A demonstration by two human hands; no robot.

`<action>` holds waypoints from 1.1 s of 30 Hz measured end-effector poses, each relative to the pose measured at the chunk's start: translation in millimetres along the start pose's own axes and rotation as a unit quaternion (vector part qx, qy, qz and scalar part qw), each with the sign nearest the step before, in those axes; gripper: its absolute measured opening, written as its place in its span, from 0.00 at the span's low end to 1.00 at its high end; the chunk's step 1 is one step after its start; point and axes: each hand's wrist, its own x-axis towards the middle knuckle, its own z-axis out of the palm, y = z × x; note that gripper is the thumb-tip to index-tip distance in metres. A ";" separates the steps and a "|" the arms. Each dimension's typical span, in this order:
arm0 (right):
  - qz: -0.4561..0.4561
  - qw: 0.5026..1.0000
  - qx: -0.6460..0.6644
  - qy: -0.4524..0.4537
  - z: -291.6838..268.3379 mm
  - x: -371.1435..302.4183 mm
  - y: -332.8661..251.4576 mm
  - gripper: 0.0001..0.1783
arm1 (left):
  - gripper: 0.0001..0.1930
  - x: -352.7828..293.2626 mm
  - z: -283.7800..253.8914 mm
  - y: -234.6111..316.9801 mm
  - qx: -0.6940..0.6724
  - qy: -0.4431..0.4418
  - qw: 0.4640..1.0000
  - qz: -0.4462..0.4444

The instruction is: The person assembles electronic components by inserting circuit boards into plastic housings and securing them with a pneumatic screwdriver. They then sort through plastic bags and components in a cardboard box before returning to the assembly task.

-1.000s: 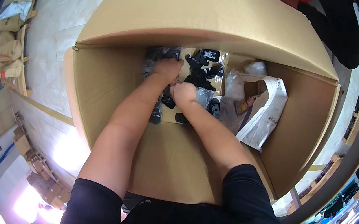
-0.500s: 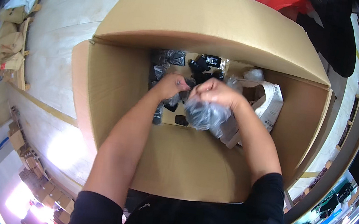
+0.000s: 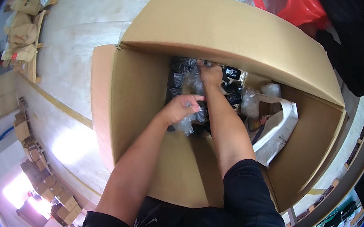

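Fingers (image 3: 191, 102) of the left hand (image 3: 178, 108) pinch a clear crinkly plastic bag (image 3: 186, 124), likely light, soft and slippery, best gripped by bunched film.

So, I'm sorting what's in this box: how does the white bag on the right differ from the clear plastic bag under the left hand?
The white bag is opaque and large, leaning against the cardboard box wall, untouched. The clear plastic bag is see-through, smaller and crumpled, and the left hand grips it, while the right hand reaches farther in among black items. Both bags lie inside the same box.
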 end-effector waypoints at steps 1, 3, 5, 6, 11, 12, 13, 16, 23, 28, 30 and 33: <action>0.055 0.996 0.064 0.001 2.0 7.5 7.1 0.23 | 0.04 2.2 7.9 0.2 0.002 0.003 1.000 -0.023; 0.024 0.993 0.116 0.019 6.2 19.9 32.1 0.20 | 0.07 8.2 12.0 3.1 -0.006 -0.011 0.999 -0.044; -0.079 0.982 0.169 -0.016 -2.3 -2.2 26.0 0.13 | 0.07 -5.0 -7.6 -5.2 0.013 0.010 1.000 -0.020; -0.081 0.982 0.169 -0.024 -24.7 -13.3 17.9 0.13 | 0.08 -10.9 -11.4 -9.1 0.027 0.018 0.999 0.006; -0.116 0.964 -0.112 -0.211 -142.3 -6.8 26.1 0.16 | 0.07 7.0 11.6 20.3 0.002 -0.003 0.998 -0.065; -0.117 0.964 -0.113 -0.210 -156.2 -5.2 31.4 0.16 | 0.07 8.1 14.3 22.3 0.072 -0.006 0.995 -0.070; -0.190 0.936 -0.240 -0.175 -168.6 -4.7 37.1 0.16 | 0.07 8.0 17.3 24.0 0.071 -0.006 0.995 -0.069; -0.260 0.902 -0.299 -0.171 -191.8 -14.6 27.7 0.17 | 0.07 10.9 23.2 38.1 0.035 0.025 0.992 -0.115; -0.220 0.914 -0.245 -0.237 -170.6 -15.3 38.9 0.08 | 0.15 7.6 -2.9 4.5 0.392 0.296 0.840 -0.229; -0.301 0.848 0.005 -0.437 -97.2 -25.2 25.1 0.20 | 0.14 14.4 -8.3 7.3 0.463 0.299 0.813 -0.185; -0.182 0.849 0.103 -0.486 -52.3 -29.1 17.0 0.14 | 0.15 17.3 -11.5 -0.6 0.491 0.292 0.794 -0.206; -0.238 0.914 0.049 -0.325 -3.9 -29.3 9.7 0.09 | 0.16 12.6 -4.5 -14.5 0.492 0.272 0.809 -0.173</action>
